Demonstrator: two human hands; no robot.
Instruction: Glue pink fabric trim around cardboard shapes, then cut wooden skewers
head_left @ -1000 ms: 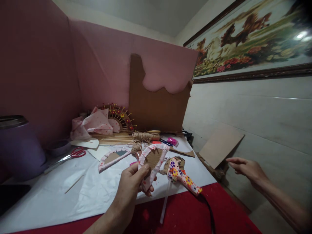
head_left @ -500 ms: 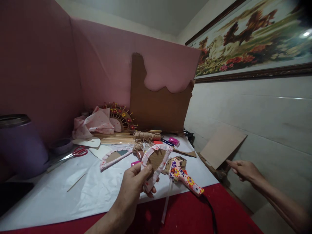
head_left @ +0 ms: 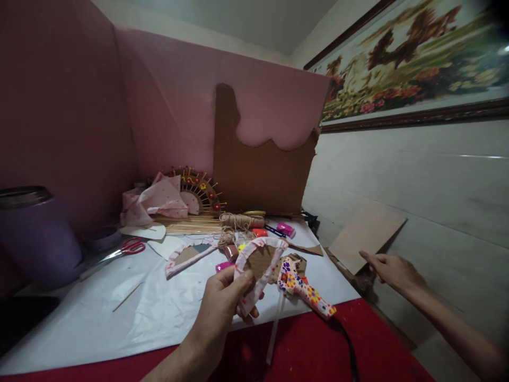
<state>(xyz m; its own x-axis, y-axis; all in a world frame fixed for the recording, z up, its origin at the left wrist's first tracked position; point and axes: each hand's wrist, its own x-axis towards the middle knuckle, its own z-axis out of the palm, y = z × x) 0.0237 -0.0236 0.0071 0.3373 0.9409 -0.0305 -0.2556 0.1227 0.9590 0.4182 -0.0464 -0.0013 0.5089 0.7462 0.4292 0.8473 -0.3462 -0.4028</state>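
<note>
My left hand (head_left: 222,302) grips a half-round cardboard piece (head_left: 260,265) between thumb and fingers. Pink-patterned white fabric wraps its edge, and bare brown cardboard shows in the middle. My right hand (head_left: 397,273) is off to the right, its index finger stretched towards a flat cardboard sheet (head_left: 361,236) leaning by the wall. The fingertip overlaps the sheet's lower corner; I cannot tell if they touch. Its other fingers are bent, with nothing visible in them. Just right of the held piece lies a flower-patterned glue gun (head_left: 304,289) with a clear glue stick (head_left: 275,331) at its back.
A second fabric-edged half-round (head_left: 189,258) lies left on the white sheet (head_left: 99,323). Red-handled scissors (head_left: 131,245), a thin stick (head_left: 126,297), twine (head_left: 240,220) and a decorated fan shape (head_left: 207,191) are about. A purple container (head_left: 37,239) stands left; a large cut cardboard (head_left: 262,175) stands behind.
My right hand has shifted slightly left and up, its index finger now extended over the cardboard sheet's corner. The left hand still holds the half-round piece; the view has turned a little.
</note>
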